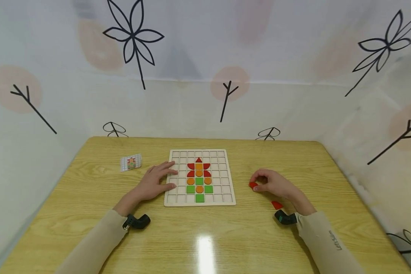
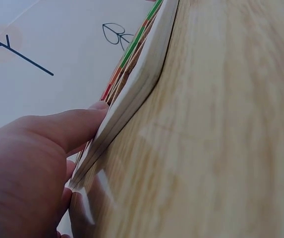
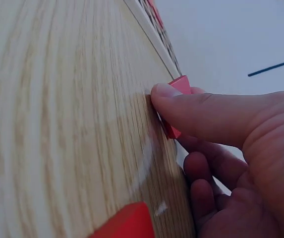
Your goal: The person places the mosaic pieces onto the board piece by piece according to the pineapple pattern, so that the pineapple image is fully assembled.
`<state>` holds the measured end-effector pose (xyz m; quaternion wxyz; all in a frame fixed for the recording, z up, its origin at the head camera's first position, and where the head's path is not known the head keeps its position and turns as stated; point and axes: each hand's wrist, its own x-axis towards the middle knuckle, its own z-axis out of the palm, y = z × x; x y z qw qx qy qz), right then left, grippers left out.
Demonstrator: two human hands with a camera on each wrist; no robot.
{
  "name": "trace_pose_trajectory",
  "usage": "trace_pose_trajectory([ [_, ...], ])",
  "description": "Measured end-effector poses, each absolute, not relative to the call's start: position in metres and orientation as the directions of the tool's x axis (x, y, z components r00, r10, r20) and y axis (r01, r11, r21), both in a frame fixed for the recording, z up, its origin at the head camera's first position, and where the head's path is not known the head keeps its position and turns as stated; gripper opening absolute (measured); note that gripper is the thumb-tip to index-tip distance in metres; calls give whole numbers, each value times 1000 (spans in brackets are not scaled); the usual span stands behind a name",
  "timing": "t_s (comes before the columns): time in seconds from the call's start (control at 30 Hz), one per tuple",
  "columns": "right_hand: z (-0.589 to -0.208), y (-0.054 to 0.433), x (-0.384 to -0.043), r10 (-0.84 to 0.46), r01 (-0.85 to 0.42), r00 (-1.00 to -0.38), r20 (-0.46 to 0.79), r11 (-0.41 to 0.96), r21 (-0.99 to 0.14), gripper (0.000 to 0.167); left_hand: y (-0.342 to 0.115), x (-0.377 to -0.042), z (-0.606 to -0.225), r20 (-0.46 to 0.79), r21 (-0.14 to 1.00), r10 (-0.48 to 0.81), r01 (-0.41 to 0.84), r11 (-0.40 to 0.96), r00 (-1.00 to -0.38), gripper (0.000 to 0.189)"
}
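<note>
A white gridded board (image 1: 227, 194) lies on the table, with red, orange and green pieces arranged down its middle columns. My left hand (image 1: 153, 182) rests at its left edge, fingers spread, fingertips over the border squares. In the left wrist view the thumb (image 2: 77, 126) touches the board's edge (image 2: 132, 99). To the right of the board, my right hand (image 1: 274, 183) pinches a red piece (image 1: 252, 185) between thumb and finger, just at the tabletop; the fingers partly cover it. Another red piece (image 1: 277, 205), a quarter circle, lies loose below that hand.
A small picture card (image 1: 131, 162), showing a coloured pattern on a grid, lies left of the board. The wooden table (image 1: 171, 243) runs back to a white cloth (image 1: 178, 110) printed with plants, which also hangs at both sides.
</note>
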<state>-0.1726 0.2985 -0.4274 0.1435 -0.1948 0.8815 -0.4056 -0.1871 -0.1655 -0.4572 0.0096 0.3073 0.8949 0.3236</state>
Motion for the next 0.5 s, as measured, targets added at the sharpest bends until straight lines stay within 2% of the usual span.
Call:
trace_pose_trajectory([
  [0.27,-425,297,-172,-456,-208,-883,-112,594,-777,12,-166,-187,-457,187,587,558,547,596,-809,45],
  [0.5,-418,293,-169,-448,-258,-892,-66,623,-739,19,-165,-186,-455,174,584,557,541,605,-812,44],
])
